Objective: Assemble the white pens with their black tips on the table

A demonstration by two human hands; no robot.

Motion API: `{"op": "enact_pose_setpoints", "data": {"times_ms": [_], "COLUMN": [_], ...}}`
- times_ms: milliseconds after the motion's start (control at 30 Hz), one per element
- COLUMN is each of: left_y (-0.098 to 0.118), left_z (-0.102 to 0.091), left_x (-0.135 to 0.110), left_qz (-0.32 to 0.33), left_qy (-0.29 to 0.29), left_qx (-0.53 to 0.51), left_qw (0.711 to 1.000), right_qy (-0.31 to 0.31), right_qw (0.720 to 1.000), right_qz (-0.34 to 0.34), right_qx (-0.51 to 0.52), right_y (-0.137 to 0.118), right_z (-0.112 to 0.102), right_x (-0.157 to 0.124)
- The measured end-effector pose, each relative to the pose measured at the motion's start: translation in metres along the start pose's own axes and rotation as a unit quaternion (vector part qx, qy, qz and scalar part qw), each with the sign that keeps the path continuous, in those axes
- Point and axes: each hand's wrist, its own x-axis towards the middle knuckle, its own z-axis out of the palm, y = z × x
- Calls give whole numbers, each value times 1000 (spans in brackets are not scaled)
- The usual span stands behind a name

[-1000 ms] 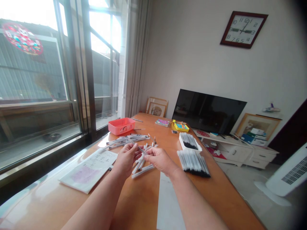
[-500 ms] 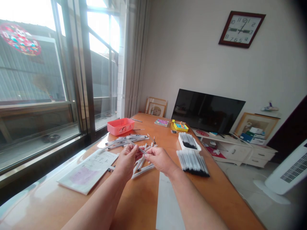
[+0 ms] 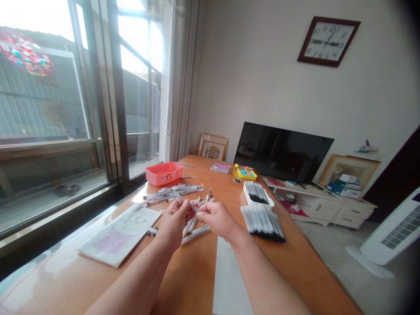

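Between my two hands, above the table, is a slim whitish pen point(image 3: 194, 208). My left hand point(image 3: 175, 216) pinches it with thumb and fingers, its far end sticking out up and left. The fingertips of my right hand point(image 3: 215, 217) are closed on the near end. Loose white pens point(image 3: 196, 234) with dark ends lie beneath and beyond my hands, partly hidden by them. To the right, a row of clear pens with black ends point(image 3: 263, 223) lies side by side. Behind it, a white tray point(image 3: 262, 204) holds more such pens.
A red plastic box point(image 3: 164, 175) stands at the table's left side. A notebook point(image 3: 120, 236) lies left of my left arm, and a white sheet point(image 3: 229, 280) is under my right forearm. Farther back are a yellow box point(image 3: 246, 174) and a colourful booklet point(image 3: 220, 168).
The view has shifted very slightly. Both hands keep nearly the same place, still holding the pen between them.
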Motion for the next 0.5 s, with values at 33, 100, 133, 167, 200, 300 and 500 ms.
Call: {"op": "enact_pose_setpoints", "data": {"times_ms": [33,100,133,167,200,300,500], "left_y": [0,0,0,-1,-1,1,5], "left_z": [0,0,0,0,-1,-2,-5], "left_x": [0,1,1,2,3,4,7], "left_qz": [2,6,8,10,11,14,18], "left_qy": [1,1,1,1,1,6,35], "left_qx": [0,3,7,11,17,36,82], "left_qw": [1000,1000,1000,1000,1000,999,996], "right_qy": [0,4,5,6,6,5,15], "right_qw": [1000,1000,1000,1000,999,998,994], "right_qz": [0,-1,-2,-4,-6,-4,8], "right_qx": [0,-10,-19,-27,-35,-57,-108], "right_y": [1,3,5,7,10,19,25], "right_z": [0,0,-1,-1,-1,-2,-10], "right_x": [0,1,2,2,4,7,11]}}
